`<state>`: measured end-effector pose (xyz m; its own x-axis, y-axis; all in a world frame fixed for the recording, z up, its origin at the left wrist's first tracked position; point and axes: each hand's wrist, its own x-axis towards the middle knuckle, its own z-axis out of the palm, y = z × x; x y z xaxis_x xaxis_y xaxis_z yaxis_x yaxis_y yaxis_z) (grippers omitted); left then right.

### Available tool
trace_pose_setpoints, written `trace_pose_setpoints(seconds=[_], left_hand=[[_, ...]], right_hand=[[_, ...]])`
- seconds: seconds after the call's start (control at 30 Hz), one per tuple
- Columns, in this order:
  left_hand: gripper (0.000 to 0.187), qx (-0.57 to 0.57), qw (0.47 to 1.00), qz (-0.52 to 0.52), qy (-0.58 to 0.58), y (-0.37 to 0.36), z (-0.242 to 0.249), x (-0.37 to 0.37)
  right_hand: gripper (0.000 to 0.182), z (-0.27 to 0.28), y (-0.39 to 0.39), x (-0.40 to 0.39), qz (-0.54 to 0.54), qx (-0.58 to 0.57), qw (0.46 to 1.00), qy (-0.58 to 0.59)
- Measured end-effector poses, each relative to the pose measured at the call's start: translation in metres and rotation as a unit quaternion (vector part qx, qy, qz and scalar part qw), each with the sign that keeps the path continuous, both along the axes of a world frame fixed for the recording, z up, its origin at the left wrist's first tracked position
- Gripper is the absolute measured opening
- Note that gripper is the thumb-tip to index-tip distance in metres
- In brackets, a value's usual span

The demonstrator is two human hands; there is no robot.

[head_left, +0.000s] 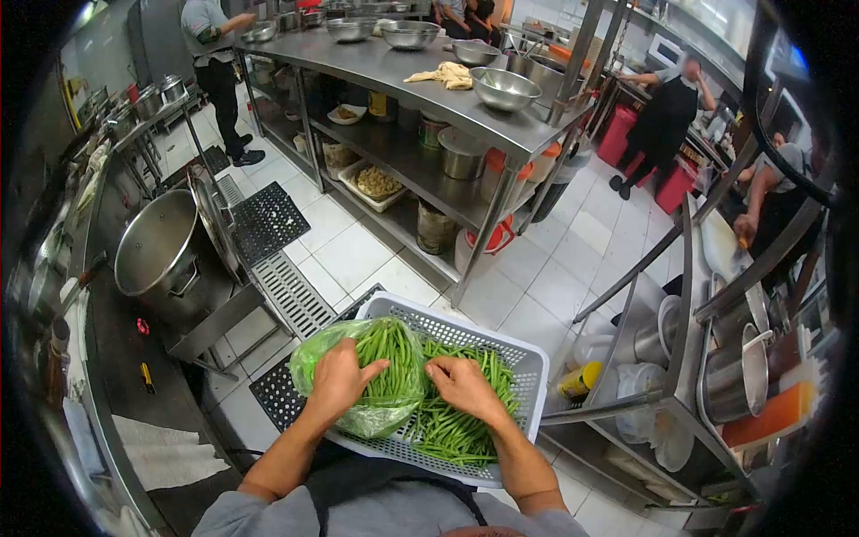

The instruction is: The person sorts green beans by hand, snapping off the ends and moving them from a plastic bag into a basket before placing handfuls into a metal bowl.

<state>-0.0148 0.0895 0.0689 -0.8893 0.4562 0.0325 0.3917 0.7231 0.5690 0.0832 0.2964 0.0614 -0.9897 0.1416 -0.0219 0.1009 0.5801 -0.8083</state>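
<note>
A clear green-tinted plastic bag (371, 419) full of green beans (392, 358) rests on the left side of a light grey perforated crate (534, 376). My left hand (340, 380) is closed on the bag's left side, its thumb pointing over the beans; its other fingers are partly hidden. At the bag's right edge, my right hand (465, 387) has its fingertips pinched together on the plastic. Loose green beans (456, 438) fill the right side of the crate, below and around my right hand. The bag's mouth gapes between both hands.
A steel worktable (385, 58) with metal bowls stands ahead, its shelves loaded. A large pot (159, 242) is at left, beside a floor grate (291, 291). Shelving with pans (735, 385) is close on the right. Several people stand farther off, one in a black apron (662, 121).
</note>
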Motion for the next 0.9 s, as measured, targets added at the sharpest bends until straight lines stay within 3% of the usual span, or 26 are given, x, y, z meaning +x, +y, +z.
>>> trace_pose_setpoints(seconds=[0.03, 0.13, 0.23, 0.3, 0.37, 0.43, 0.47, 0.5, 0.53, 0.63, 0.7, 0.83, 0.9], left_hand=[[0.059, -0.066, 0.997, 0.0, -0.03, 0.003, 0.001, -0.001], [0.062, -0.105, 0.994, -0.018, 0.005, 0.009, 0.0, -0.001], [0.061, -0.101, 0.994, -0.04, 0.003, 0.005, 0.001, -0.002], [0.061, -0.076, 0.997, -0.028, 0.005, -0.001, 0.008, 0.003], [0.062, -0.046, 0.999, -0.021, 0.013, -0.002, 0.009, 0.003], [0.061, -0.075, 0.997, -0.026, 0.007, -0.002, 0.003, 0.004], [0.06, -0.088, 0.996, -0.034, -0.001, -0.003, -0.001, 0.005], [0.06, -0.013, 0.995, -0.074, 0.062, -0.003, -0.015, 0.004], [0.061, -0.018, 0.999, -0.041, 0.026, 0.001, -0.022, 0.002], [0.061, -0.045, 0.998, -0.048, 0.02, 0.01, -0.022, -0.006], [0.061, -0.138, 0.989, -0.015, 0.042, 0.012, -0.02, -0.001], [0.068, -0.13, 0.991, -0.015, 0.038, 0.012, -0.014, 0.004], [0.069, -0.152, 0.988, -0.02, 0.029, 0.015, -0.011, 0.004]], right_hand=[[0.024, 0.0, 0.0, 0.0, 0.0, 0.002, 1.0, 0.001], [0.024, -0.001, 0.003, 0.0, 0.006, 0.002, 1.0, 0.029], [0.023, 0.005, 0.008, -0.003, 0.014, 0.017, 0.999, 0.031], [0.023, 0.016, 0.018, -0.007, 0.005, -0.006, 0.994, 0.112], [0.025, 0.083, 0.038, -0.023, -0.087, -0.014, 0.988, 0.124], [0.038, 0.153, 0.055, -0.054, -0.1, 0.046, 0.962, 0.249], [0.045, 0.194, 0.058, -0.066, -0.094, 0.072, 0.968, 0.221], [0.049, 0.197, 0.075, -0.098, -0.079, 0.196, 0.895, 0.394], [0.052, 0.234, 0.073, -0.101, -0.123, 0.186, 0.937, 0.268], [0.052, 0.274, 0.097, -0.153, -0.133, 0.232, 0.909, 0.32], [0.052, 0.294, 0.106, -0.164, -0.104, 0.222, 0.911, 0.332], [0.051, 0.296, 0.109, -0.15, -0.157, 0.264, 0.902, 0.305], [0.049, 0.275, 0.103, -0.129, -0.134, 0.225, 0.905, 0.336]])
